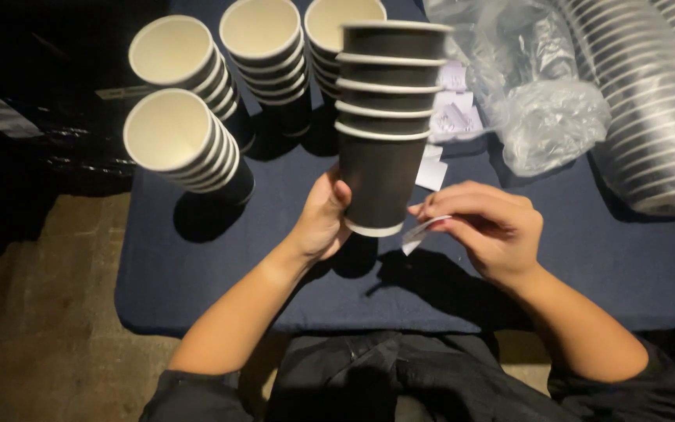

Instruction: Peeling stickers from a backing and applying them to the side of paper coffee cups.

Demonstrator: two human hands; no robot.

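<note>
Five nested black paper cups (384,117), white rims, left hand (323,219) gripping

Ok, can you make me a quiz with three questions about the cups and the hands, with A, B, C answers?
1. Where does the held stack of cups sit?
A. in the left hand
B. on the floor
C. inside the plastic bag

2. What colour is the tablecloth?
A. red
B. dark blue
C. yellow

3. What is the right hand doing?
A. lying flat and empty
B. pinching a small white slip
C. gripping a cup

Answers: 1 A, the left hand wraps the bottom cup. 2 B, the cloth under the cups is navy. 3 B, the small white slip is between its fingertips.
</note>
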